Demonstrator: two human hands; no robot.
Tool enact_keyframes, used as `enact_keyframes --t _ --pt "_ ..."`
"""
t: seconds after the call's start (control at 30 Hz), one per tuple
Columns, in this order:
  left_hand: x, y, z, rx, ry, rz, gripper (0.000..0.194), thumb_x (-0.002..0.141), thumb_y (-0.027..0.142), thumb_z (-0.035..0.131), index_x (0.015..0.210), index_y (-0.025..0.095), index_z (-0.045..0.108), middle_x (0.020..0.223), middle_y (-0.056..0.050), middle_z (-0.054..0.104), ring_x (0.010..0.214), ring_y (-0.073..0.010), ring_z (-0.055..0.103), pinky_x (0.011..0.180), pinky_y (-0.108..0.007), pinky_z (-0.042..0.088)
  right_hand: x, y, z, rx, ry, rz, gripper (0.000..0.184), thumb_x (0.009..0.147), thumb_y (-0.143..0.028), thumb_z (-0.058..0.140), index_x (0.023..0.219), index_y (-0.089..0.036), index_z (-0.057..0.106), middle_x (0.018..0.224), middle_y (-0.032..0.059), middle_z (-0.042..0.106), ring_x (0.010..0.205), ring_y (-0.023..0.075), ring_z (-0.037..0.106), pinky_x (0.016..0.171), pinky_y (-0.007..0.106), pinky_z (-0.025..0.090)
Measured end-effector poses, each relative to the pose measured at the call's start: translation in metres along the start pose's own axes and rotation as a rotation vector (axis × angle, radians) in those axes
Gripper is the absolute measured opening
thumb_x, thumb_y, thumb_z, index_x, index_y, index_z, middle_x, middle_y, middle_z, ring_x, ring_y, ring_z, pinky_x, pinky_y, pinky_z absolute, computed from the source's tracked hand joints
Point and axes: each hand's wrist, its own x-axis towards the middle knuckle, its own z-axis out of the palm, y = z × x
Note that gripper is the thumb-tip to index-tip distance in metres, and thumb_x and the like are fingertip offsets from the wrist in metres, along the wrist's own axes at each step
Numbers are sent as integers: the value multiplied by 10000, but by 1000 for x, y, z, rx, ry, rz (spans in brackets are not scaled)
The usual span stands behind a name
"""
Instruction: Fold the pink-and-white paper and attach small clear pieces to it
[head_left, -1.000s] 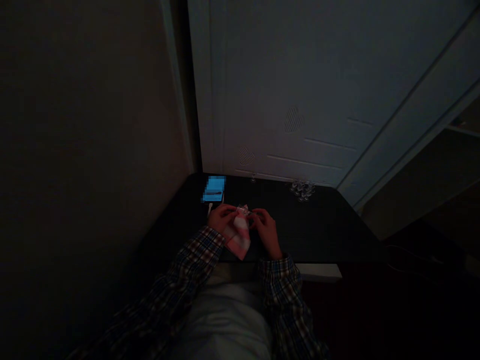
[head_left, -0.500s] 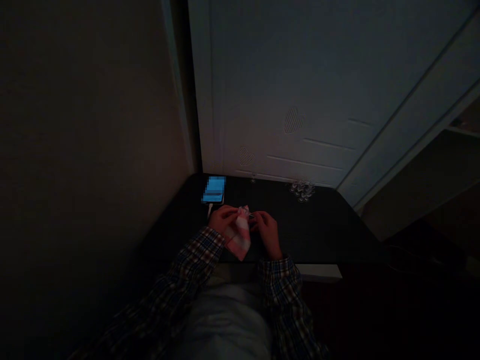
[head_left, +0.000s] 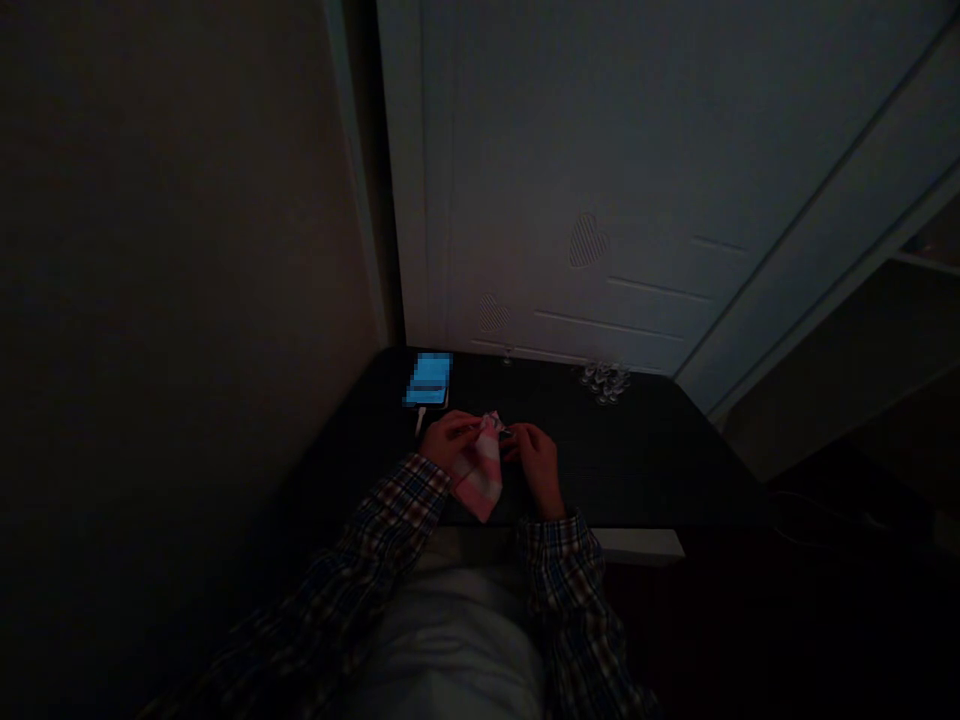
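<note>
My left hand [head_left: 448,438] is closed on a pink and white checked cloth [head_left: 480,478], gripping it near its bunched top. The cloth's lower corner hangs toward me. Just right of the bunched top, my right hand [head_left: 536,455] pinches a small, thin shiny piece [head_left: 506,432], its far end tucked at the cloth. Dim light and the fingers hide most of that piece. Beyond the hands, a cluster of small clear glass-like pieces [head_left: 606,381] sits at the table's back right. One similar stemmed piece [head_left: 508,357] stands apart, by the back panel.
A lit phone [head_left: 429,380] lies at the back left of the dark table [head_left: 637,460], with a white cable [head_left: 420,420] plugged in. A pale panel with embossed hearts [head_left: 589,240] rises behind. A wall [head_left: 225,250] borders the left, and a white ledge [head_left: 641,543] shows at the front edge.
Both hands stay in nearly the same place. The cloth's bunched top and the fingers around it have shifted slightly. Nothing on the table has moved.
</note>
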Motion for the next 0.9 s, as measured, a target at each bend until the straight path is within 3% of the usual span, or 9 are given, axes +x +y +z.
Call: enact_keyframes --t 0.9 --pt "-1 -4 0 100 76 50 113 669 289 574 681 178 593 771 -23 531 726 -141 534 661 -282 463 -1 -2 2 18 -15 -22 299 789 -388 424 863 -147 584 695 36 634 517 106 575 462 188 447"
